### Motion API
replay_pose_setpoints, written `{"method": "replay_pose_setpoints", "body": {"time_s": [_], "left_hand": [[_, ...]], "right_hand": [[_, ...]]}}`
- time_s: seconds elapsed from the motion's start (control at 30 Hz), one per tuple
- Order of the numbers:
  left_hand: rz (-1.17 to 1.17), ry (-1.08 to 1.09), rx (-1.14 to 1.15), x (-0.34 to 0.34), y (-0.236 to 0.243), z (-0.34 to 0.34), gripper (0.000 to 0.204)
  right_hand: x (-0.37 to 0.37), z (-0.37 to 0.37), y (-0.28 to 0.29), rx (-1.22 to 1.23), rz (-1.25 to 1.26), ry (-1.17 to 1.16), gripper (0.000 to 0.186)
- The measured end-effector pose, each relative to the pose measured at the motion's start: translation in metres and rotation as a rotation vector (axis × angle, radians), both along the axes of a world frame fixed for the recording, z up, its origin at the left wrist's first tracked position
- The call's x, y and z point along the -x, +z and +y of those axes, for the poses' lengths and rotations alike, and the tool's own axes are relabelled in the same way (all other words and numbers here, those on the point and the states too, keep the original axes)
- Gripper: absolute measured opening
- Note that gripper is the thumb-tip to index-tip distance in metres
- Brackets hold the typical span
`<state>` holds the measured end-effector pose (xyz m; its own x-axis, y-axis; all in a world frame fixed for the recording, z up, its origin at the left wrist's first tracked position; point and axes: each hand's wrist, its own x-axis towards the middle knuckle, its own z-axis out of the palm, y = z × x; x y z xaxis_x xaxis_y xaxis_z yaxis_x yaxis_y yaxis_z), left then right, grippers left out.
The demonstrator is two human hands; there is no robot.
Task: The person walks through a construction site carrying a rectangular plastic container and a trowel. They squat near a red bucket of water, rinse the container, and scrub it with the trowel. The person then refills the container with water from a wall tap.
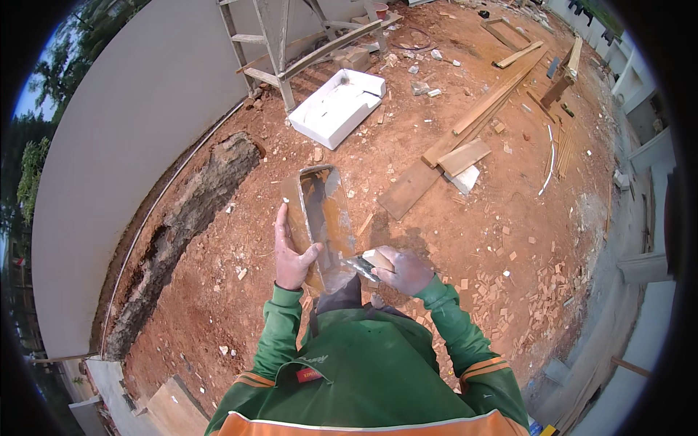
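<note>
My left hand grips the side of a long, box-like plastic container, thumb toward its rim and fingers along the outer wall. The container is tilted, and its yellowish, see-through walls are smeared with grey-white residue. My right hand is closed round a putty knife with a dark, smeared blade and what looks like a pale handle. That blade lies at the container's near right edge; whether it touches the wall I cannot tell. Pale dust coats both hands.
A white foam box lies ahead on the reddish soil, beside a wooden ladder-like stand against the plain wall. Planks stretch toward the far right. A rough trench follows the wall. Wood chips litter the right side.
</note>
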<state>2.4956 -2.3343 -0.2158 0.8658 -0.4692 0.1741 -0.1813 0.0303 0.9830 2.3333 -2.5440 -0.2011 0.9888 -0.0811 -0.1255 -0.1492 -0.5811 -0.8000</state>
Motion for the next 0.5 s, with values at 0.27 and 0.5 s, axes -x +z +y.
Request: {"method": "replay_pose_setpoints", "body": {"time_s": [0.27, 0.5], "left_hand": [[-0.15, -0.237, -0.187, -0.213, -0.048, -0.159, 0.099], [-0.114, -0.262, -0.13, -0.416, -0.06, -0.291, 0.094]], "right_hand": [[-0.189, -0.207, -0.007, 0.518, -0.382, -0.723, 0.036], [-0.242, -0.375, -0.079, -0.83, -0.671, -1.014, 0.042]]}}
